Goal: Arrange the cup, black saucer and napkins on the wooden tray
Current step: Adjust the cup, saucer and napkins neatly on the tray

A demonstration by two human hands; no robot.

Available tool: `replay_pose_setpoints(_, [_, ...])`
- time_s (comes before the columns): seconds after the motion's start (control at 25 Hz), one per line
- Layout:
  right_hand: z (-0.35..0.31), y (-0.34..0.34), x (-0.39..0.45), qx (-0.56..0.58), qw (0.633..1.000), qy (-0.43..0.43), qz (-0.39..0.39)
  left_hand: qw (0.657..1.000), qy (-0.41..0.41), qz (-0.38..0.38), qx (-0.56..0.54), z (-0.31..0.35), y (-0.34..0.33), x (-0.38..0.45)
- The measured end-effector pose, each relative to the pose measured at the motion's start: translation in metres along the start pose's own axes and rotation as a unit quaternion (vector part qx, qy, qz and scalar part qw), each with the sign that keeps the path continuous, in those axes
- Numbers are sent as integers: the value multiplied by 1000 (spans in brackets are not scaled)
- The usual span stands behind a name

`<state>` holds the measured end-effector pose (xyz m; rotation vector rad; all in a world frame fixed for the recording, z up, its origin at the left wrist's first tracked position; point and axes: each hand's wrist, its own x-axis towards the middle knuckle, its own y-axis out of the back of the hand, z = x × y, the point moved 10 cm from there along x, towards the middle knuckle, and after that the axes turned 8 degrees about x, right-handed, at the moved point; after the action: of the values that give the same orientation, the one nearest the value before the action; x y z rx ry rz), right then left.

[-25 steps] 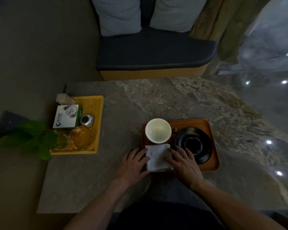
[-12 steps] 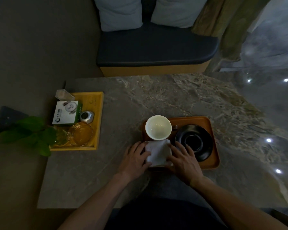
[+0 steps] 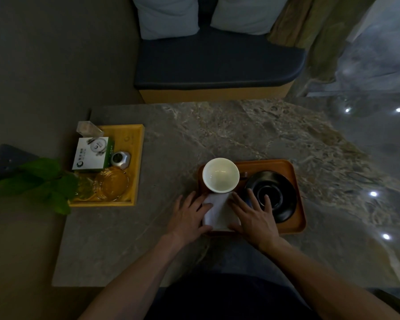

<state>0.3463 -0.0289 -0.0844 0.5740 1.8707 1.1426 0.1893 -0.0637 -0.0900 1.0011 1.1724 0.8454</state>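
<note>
With both hands flat on the napkins, nothing is gripped: left hand lies fingers spread along the napkins' left edge, palm partly on the surface; right hand lies fingers spread along the right edge, fingertips reaching over the near-left rim of the black saucer. Neither hand is clenched, both are pressing or resting, not grasping. Napkins are a white folded stack in the near-left corner of the wooden tray, just in front of the cup and touching or nearly touching its base; can't tell which. Cup is white, upright, looks empty, sits at the tray's far-left corner. Black saucer is on the tray's right half, right side up, with a recessed ring in the centre, close beside the cup. Tray sits near the front edge of the marble-pattern surface. Well apart to the left, a 2nd yellow tray holds a white and green box, a small metal object, a glass ashtray and a clear item at its far corner. Green leaves overlap that tray's near-left side. Behind the surface, a bench with dark cushion and 2 pale pillows.
</note>
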Motion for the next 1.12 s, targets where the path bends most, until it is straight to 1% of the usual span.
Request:
replay_pose_setpoints(0.24, [5,-7,9,-4,1000,17,-23,1000,24,-7,-19,-3,-7,-7])
replay_pose_setpoints(0.64, [0,-3,6,0,1000,14,-12,999,29,-8,-12,-8,-7,-7])
replay_pose_setpoints(1.12, [4,-6,4,-9,1000,10,-22,1000,-12,-10,15,-6,2,-4])
